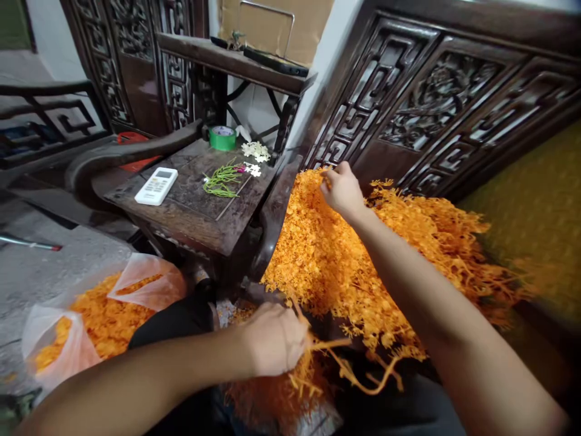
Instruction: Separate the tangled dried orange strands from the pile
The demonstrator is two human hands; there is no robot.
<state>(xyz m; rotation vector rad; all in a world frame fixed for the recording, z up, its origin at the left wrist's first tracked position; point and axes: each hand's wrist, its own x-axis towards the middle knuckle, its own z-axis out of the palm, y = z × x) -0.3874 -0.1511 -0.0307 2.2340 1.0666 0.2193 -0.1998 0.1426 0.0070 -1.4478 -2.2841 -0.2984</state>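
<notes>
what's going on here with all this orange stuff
A person's left hand grips stringy orange strands low in front of the body. The right hand is at the top of a big orange heap; whether its fingers hold anything is unclear. A plastic bag of orange pieces sits at the picture's lower left.

Left grip (278,339) around orange stems (332,344) — right grip (342,191) at the orange heap (313,242)

Raised armrest (276,218) between tabletop (181,225) and pile (313,242)
</notes>
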